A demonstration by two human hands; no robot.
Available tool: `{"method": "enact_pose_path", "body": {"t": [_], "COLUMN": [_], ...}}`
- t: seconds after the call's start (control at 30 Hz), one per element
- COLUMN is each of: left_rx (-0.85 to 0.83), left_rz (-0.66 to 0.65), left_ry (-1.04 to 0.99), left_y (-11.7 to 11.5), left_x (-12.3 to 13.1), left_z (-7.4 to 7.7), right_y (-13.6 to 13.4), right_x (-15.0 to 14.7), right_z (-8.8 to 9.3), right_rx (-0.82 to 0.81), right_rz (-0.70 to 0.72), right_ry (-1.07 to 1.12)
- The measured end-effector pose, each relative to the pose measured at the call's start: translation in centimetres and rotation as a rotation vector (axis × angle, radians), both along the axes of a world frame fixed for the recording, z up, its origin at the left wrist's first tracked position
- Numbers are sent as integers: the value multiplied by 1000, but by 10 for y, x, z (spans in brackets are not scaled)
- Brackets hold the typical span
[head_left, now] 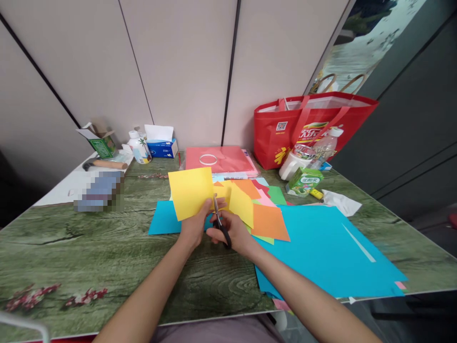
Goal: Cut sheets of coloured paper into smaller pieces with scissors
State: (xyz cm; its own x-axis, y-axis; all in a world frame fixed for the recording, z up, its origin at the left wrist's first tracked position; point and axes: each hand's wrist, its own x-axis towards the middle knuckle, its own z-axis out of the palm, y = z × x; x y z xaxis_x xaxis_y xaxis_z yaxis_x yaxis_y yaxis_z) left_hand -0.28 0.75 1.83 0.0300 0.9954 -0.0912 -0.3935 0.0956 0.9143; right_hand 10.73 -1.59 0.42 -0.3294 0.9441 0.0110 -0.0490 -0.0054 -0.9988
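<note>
My left hand [195,224] grips a sheet of yellow paper [191,193] and holds it upright above the table. In my right hand [233,231] is a pair of scissors [222,227] with black handles, its blades pointing up along the paper's right side. To the right of the blades a second yellow flap [241,205] stands up; whether it is still joined to the sheet I cannot tell. Underneath lie a blue paper piece [162,219], an orange sheet [268,222] and other coloured scraps.
Large blue sheets [314,252] cover the table's right side. A red bag [276,128], a green carton [305,182] and a clear bottle [326,145] stand behind. Pink packaged paper [228,159] lies at the back. Leftward are a hammer [107,164], a tissue box [162,148] and a white bottle [140,148].
</note>
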Motion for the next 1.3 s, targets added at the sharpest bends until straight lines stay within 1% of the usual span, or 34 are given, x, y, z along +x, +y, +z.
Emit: {"method": "enact_pose_path", "body": {"t": [0.1,0.17,0.23,0.3,0.37,0.4,0.47,0.53,0.6,0.7,0.77,0.8,0.9,0.93,0.97,1.0,1.03,1.07,1.1,1.17,1.3], "left_rx": [-30,-52,-53,-44,-31,-27,14,80,143,189,215,227,279,344,360,307,245,212,186,193,206], "left_rz": [-1,34,59,53,0,-38,-143,-241,-289,-277,-259,-228,-156,-207,-279,-361,-444,-499,-538,-561,-547], "left_ry": [-30,-2,35,75,120,139,214,317,411,494,569,614,776,1005,1222,1396,1524,1618,1679,1736,1733], "left_y": [4,8,11,13,12,10,6,2,1,6,13,16,25,27,28,28,28,28,28,27,28], "left_x": [-2,-4,-6,-7,-7,-6,-4,-1,0,-3,-13,-20,-45,-53,-61,-67,-72,-75,-77,-78,-79], "left_z": [-3,-8,-13,-16,-17,-17,-15,-12,-10,-7,-6,-5,-3,-2,-2,-1,-1,-1,-1,-1,1], "right_y": [-3,-4,-5,-7,-10,-12,-15,-17,-15,-7,-1,2,4,4,2,1,0,0,0,3,13], "right_x": [-1,-1,-1,0,2,3,4,3,1,1,2,3,3,2,1,1,0,0,0,2,8], "right_z": [0,2,3,5,6,5,3,0,-3,-6,-9,-10,-10,-10,-9,-8,-8,-8,-9,-13,-19], "right_rx": [24,66,156,313,497,581,696,745,725,611,540,519,479,454,424,402,394,403,424,458,384], "right_rz": [64,61,-30,-189,-349,-400,-446,-437,-430,-470,-472,-466,-395,-348,-298,-251,-214,-193,-189,-222,-388], "right_ry": [-23,-14,-12,-62,-144,-183,-228,-257,-295,-344,-361,-368,-336,-299,-261,-236,-235,-258,-301,-402,-500]}}
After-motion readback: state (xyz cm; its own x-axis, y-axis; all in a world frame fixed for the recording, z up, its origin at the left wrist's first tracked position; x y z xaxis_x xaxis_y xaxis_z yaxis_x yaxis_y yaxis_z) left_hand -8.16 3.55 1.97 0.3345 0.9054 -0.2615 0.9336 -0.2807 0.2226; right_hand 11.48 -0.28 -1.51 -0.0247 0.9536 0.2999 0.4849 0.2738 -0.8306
